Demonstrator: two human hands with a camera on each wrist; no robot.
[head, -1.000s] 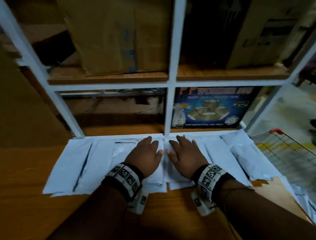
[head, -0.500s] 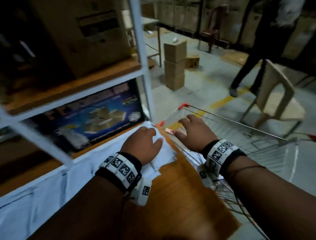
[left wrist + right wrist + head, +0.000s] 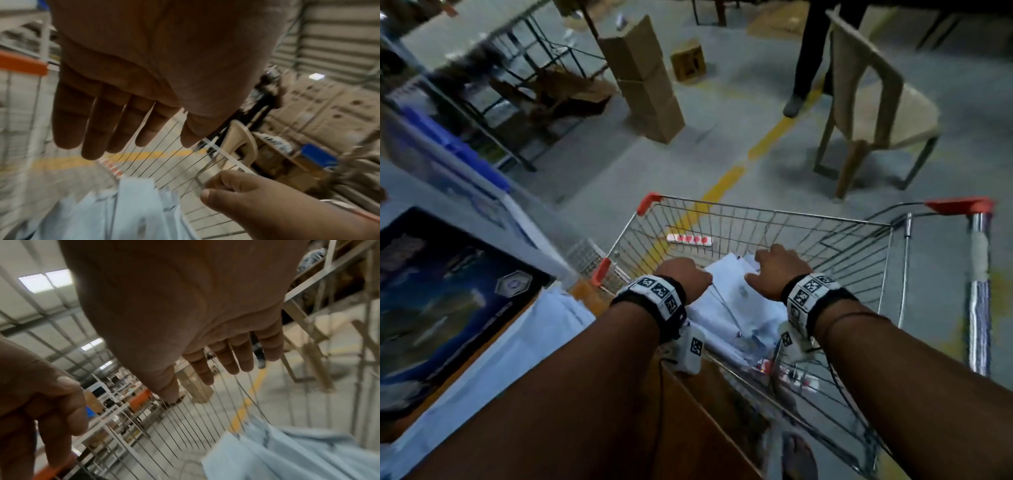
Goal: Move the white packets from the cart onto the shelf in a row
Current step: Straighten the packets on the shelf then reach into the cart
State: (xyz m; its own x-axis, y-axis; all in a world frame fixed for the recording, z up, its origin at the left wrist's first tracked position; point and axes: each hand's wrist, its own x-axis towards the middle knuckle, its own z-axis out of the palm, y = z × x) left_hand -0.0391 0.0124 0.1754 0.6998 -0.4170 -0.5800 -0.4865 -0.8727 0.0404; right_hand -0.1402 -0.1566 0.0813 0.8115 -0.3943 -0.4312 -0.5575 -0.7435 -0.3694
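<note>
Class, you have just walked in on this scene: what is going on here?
A person is reaching with both bare hands into a wire shopping cart that holds a loose pile of white packets. The left hand and right hand hover open just above the pile, gripping nothing yet. More packets already lie along the edge of the wooden shelf on the person's left.

Cart point(image 3: 774, 219) open above; wire walls hem packets point(image 3: 729, 294).

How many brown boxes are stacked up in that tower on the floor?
3 boxes: the top box, the middle box and the bottom box, beyond the cart. None seem hidden.
</note>
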